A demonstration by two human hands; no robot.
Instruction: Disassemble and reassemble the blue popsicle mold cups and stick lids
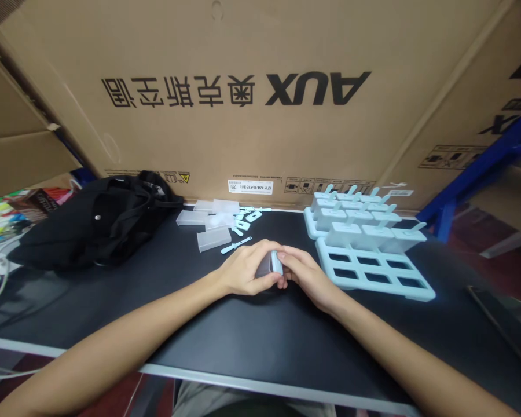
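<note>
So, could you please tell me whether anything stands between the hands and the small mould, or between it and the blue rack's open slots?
Nothing visible separates the left hand or right hand from the mould; both touch it. Between the mould and the blue rack's open slots, only the right hand itself intervenes.

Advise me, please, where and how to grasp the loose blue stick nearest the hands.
Perhaps pinch the stick across its slim shaft from above and the near side: it lies flat, a translucent box close behind its left end.
</note>
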